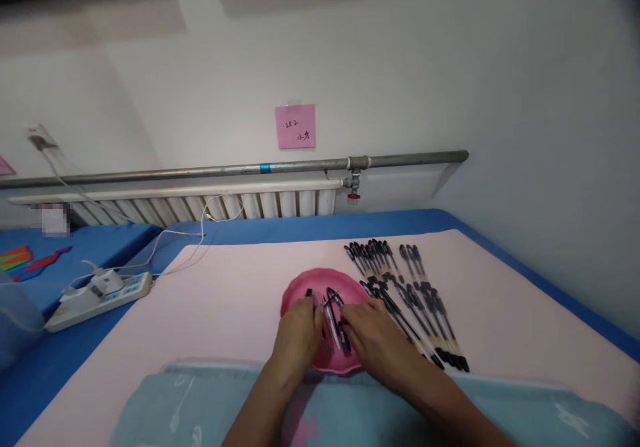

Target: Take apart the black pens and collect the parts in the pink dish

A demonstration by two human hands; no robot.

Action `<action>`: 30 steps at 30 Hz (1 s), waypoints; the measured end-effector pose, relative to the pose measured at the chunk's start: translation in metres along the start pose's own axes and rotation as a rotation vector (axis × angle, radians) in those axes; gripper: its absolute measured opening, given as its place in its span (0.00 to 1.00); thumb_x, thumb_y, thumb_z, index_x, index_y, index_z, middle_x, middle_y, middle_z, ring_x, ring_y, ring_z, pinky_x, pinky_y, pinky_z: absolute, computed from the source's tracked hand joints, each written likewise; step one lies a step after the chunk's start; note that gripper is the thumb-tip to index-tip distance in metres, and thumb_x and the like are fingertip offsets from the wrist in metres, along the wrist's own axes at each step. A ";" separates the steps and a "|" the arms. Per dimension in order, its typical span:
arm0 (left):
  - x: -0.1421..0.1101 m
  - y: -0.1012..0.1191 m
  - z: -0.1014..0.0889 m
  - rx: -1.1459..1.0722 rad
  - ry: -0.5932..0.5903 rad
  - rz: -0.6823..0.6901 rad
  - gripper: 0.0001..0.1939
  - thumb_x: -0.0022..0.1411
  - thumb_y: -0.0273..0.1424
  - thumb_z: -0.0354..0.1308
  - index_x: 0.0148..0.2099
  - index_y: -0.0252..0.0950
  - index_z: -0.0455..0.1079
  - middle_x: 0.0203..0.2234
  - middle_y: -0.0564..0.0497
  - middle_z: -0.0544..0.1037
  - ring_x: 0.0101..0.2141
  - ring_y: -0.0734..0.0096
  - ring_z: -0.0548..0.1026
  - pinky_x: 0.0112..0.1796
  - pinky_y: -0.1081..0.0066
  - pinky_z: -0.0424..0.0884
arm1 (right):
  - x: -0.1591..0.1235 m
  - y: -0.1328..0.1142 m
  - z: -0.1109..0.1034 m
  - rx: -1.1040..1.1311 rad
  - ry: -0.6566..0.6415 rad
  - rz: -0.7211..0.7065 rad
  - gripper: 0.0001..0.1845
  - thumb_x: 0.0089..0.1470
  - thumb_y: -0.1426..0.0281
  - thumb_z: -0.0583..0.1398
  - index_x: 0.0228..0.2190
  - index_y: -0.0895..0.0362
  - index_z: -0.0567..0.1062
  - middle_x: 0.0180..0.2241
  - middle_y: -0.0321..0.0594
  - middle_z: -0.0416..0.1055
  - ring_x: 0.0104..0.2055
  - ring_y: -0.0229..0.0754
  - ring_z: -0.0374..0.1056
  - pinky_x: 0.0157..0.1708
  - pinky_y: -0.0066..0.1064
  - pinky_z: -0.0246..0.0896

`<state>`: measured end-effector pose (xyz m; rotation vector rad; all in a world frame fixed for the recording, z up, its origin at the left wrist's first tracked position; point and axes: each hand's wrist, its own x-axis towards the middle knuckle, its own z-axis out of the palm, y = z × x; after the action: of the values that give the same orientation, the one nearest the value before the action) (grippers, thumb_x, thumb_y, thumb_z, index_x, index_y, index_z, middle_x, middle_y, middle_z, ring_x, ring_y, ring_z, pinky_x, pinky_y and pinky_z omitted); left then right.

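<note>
A pink scalloped plate (295, 286) sits on the pink table cover, holding loose pens and clear, white and black pen parts (332, 324). My left hand (297, 334) is over the plate's left side, its fingers curled in. A black end pokes out past it, but what the fingers grip is hidden. Over the right side, my right hand (373, 334) is closed, fingertips at a black-capped pen (335, 296); its grip is partly hidden. Just right of the plate lie rows of black-capped pens (415, 307), some partly behind my right forearm.
A white power strip (113, 300) with plugged-in chargers and a trailing white cable (202, 234) lies at the left. Coloured flat pieces (37, 264) rest farther left. Behind the table run a radiator (270, 204) and a metal pipe (215, 170). Light-blue cloth (200, 407) covers the near edge.
</note>
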<state>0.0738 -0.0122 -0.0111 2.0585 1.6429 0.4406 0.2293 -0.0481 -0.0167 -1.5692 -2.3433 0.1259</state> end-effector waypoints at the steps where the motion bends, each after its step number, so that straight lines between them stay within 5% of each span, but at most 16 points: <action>1: 0.000 0.000 0.000 -0.008 -0.014 0.003 0.16 0.63 0.34 0.41 0.38 0.33 0.69 0.33 0.40 0.77 0.34 0.60 0.74 0.31 0.68 0.60 | 0.000 0.000 0.001 0.002 -0.003 -0.001 0.10 0.53 0.79 0.50 0.25 0.57 0.67 0.27 0.39 0.71 0.30 0.41 0.63 0.40 0.35 0.47; 9: 0.001 -0.004 0.002 -0.103 -0.081 0.039 0.15 0.62 0.35 0.43 0.33 0.34 0.68 0.28 0.44 0.77 0.29 0.65 0.73 0.28 0.71 0.60 | 0.001 0.003 0.005 0.036 -0.044 -0.048 0.09 0.52 0.79 0.51 0.27 0.58 0.70 0.28 0.40 0.72 0.32 0.42 0.64 0.40 0.35 0.49; 15: 0.001 -0.005 -0.001 -0.167 -0.069 0.054 0.12 0.61 0.34 0.45 0.30 0.36 0.66 0.26 0.49 0.76 0.28 0.71 0.73 0.28 0.75 0.61 | 0.001 0.002 -0.004 0.105 0.003 -0.103 0.12 0.51 0.79 0.53 0.35 0.56 0.72 0.42 0.42 0.71 0.45 0.44 0.63 0.46 0.36 0.52; 23: 0.002 -0.010 -0.005 -0.084 0.103 -0.074 0.11 0.60 0.34 0.50 0.41 0.34 0.68 0.30 0.45 0.77 0.31 0.65 0.74 0.31 0.71 0.62 | 0.004 0.000 -0.003 0.108 0.175 0.051 0.09 0.54 0.76 0.53 0.33 0.56 0.72 0.34 0.42 0.72 0.39 0.47 0.64 0.41 0.39 0.53; 30: -0.005 -0.007 -0.001 -0.120 0.208 0.031 0.15 0.62 0.33 0.44 0.47 0.34 0.66 0.41 0.43 0.75 0.38 0.63 0.73 0.40 0.66 0.65 | -0.017 0.015 -0.021 0.039 0.239 0.272 0.10 0.56 0.75 0.49 0.34 0.56 0.70 0.36 0.42 0.71 0.40 0.42 0.65 0.39 0.32 0.56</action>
<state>0.0661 -0.0156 -0.0135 2.0066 1.6581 0.7680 0.2553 -0.0598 -0.0048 -1.7702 -1.9302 0.0417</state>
